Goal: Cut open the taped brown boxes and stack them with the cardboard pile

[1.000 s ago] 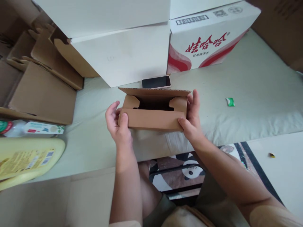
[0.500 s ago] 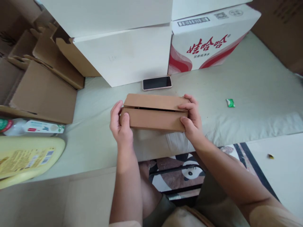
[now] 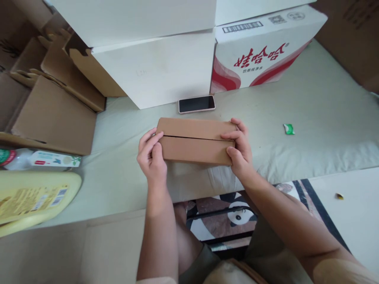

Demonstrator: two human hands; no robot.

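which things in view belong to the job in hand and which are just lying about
In the job:
small brown rectangular cardboard box, flaps nearly closed
left hand and right hand, gripping its ends

Apparently just lying about:
flat black-screened phone
small green-and-white packet
pale yellow plastic container
white cardboard carton with red lettering
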